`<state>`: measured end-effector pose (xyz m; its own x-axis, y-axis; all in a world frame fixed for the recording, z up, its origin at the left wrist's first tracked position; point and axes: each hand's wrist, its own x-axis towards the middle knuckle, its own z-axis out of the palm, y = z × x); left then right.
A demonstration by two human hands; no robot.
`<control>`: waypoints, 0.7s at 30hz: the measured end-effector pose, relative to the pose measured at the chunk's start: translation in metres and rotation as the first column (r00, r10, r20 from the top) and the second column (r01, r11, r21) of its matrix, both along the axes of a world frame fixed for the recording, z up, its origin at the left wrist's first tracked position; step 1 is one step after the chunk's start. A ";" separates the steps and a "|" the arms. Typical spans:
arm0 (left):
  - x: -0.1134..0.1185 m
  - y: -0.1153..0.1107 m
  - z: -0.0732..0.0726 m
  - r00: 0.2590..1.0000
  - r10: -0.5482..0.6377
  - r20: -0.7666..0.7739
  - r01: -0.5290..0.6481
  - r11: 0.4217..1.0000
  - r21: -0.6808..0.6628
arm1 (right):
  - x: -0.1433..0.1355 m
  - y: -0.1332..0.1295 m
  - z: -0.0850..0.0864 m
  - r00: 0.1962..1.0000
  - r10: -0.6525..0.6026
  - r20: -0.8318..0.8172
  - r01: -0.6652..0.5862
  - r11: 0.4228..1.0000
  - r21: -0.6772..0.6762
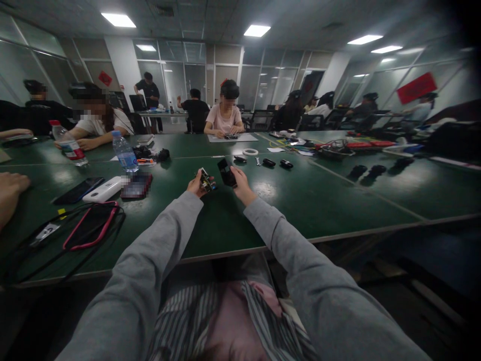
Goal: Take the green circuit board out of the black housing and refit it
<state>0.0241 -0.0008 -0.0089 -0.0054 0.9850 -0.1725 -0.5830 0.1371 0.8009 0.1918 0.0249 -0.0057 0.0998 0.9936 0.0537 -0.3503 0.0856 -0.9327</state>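
Green table (300, 200) below, the left hand (195, 185) has fingers clamped on a circuit board (206, 180), the right hand (242, 183) on a flat black piece (225, 172)

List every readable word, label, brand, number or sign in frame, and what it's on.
Nothing reads for certain.
White tag: one bold character, perhaps "5" or "S"; too blurred.
White device: mark too small.
Red-capped bottle, blue-capped bottle: labels too blurred.
Red diamond sign, red banner, background: too blurred.
Circuit board in left hand, black piece in right hand: no legible text.
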 end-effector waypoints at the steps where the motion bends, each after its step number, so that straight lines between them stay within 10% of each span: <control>1: -0.001 0.000 0.001 1.000 -0.006 0.010 0.006 1.000 0.000 | 0.003 0.003 0.000 0.995 0.056 -0.084 -0.063 0.995 -0.079; 6: -0.005 -0.002 0.002 0.997 0.040 0.065 -0.040 0.999 0.004 | 0.007 0.006 -0.001 0.946 0.261 -0.193 -0.285 0.953 -0.105; 13: -0.017 0.001 0.003 0.995 -0.045 0.094 0.043 0.999 0.015 | -0.004 0.004 -0.011 0.957 0.210 0.199 -0.210 0.978 -0.021; 21: -0.023 -0.004 0.012 0.971 -0.188 0.147 0.178 0.981 0.083 | -0.001 0.005 -0.021 0.778 0.127 0.616 -0.281 0.946 0.159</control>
<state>0.0012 -0.0049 0.0027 0.1973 0.9763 -0.0886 -0.6695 0.2002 0.7153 0.1907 0.0299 -0.0265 -0.2319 0.9370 0.2611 0.2282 0.3134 -0.9218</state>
